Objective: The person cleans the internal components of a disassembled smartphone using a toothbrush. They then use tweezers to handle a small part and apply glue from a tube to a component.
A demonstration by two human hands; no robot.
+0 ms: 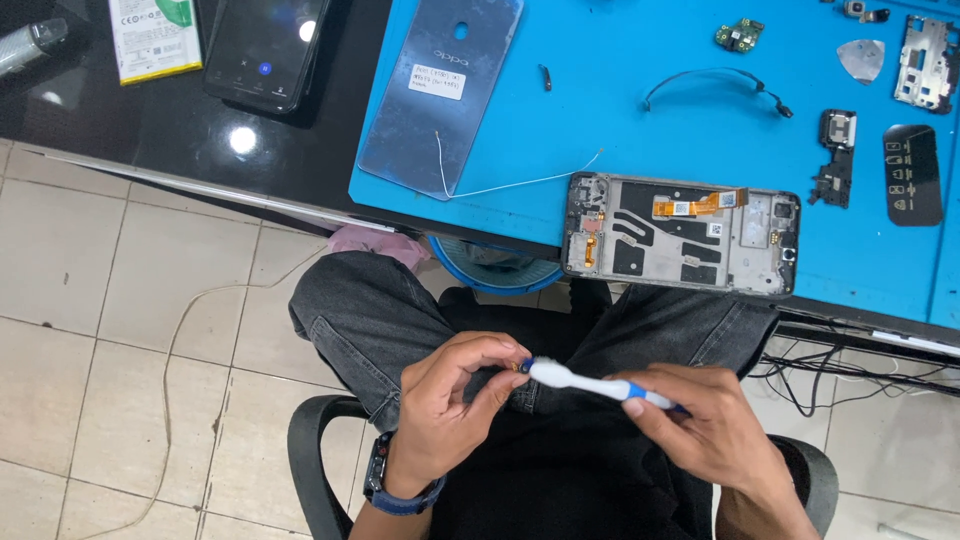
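My right hand grips a white and blue toothbrush by its handle, over my lap. The brush head touches a tiny part pinched between the fingertips of my left hand. That part is mostly hidden by my fingers. On the blue mat above lies an opened phone frame with an orange flex cable, overhanging the mat's near edge. A blue-grey phone back cover lies at the mat's left.
Small phone parts lie on the mat: a black cable, a green board, a grey pick, a metal shield, a black plate. A dark phone and a battery rest on the black table. Cables hang at right.
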